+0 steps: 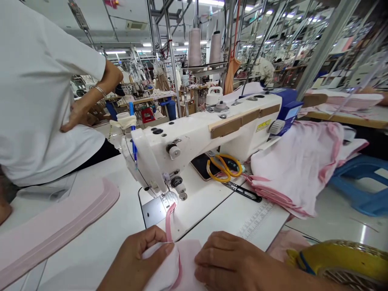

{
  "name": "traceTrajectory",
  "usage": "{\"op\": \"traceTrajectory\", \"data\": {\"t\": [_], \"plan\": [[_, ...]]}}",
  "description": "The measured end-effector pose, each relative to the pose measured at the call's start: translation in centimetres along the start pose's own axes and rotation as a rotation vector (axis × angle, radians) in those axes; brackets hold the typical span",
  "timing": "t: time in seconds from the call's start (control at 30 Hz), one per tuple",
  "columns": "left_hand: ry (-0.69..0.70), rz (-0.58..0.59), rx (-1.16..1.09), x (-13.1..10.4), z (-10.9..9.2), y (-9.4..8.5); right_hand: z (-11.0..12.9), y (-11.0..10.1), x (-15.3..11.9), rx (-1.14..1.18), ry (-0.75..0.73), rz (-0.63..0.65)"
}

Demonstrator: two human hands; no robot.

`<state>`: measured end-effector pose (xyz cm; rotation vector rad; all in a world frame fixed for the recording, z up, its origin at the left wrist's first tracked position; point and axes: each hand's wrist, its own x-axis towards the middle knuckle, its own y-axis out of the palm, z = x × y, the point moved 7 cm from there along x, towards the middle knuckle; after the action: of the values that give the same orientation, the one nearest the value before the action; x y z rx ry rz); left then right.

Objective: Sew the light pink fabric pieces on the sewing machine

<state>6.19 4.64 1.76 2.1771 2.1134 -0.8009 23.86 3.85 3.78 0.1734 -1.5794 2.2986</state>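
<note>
The piece in hand looks partly worked: pink edging follows the curved side of the white fabric piece, while a narrow pink strip runs loose from the left fingertips to the metal plate of the sewing machine. Whether the edging is stitched down cannot be told. The white fabric piece lies low over the worktop, in front of the machine. The grip of the left hand is closed, thumb and forefinger pinching the piece where the strip begins. The right hand has its fingers bent close together on pale pink cloth; its thumb is hidden, so I cannot tell whether it pinches. Right of the machine, a heap of cloth already shows pink borders; on the left lie layered pale pink pieces, and I see no separate strip on them.
</note>
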Motion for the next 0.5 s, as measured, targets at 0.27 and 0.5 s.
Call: {"op": "traceTrajectory", "data": {"t": [0.27, 0.5], "plan": [[-0.023, -0.139, 0.186, 0.8, 3.5, -4.8, -0.9, 1.2, 3.5, -0.023, -0.059, 0.004], [-0.029, -0.129, 0.055, 0.3, 1.5, -7.7, -2.0, 0.8, 6.7, 0.160, -0.034, 0.034]]}}
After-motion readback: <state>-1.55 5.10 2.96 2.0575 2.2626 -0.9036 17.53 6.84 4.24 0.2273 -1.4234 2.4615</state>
